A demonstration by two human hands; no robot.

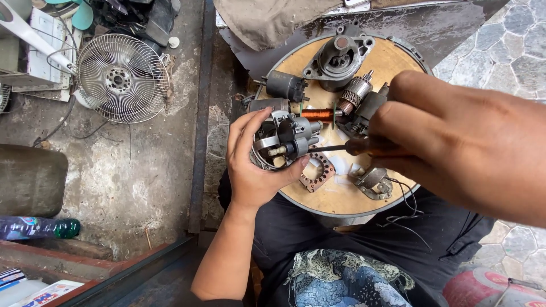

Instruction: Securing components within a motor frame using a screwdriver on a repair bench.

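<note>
My left hand grips a small grey motor assembly above the round wooden counter, fingers curled around it. My right hand pinches a screwdriver, tip against it. Armature, housing and copper ring already lie separated; this piece remains assembled.

We have one view only, head-worn, looking steeply down over our lap at the round bench. It sits close: our right hand fills the right side, large and near. Left of frame takes in concrete floor and a fan grille.
</note>
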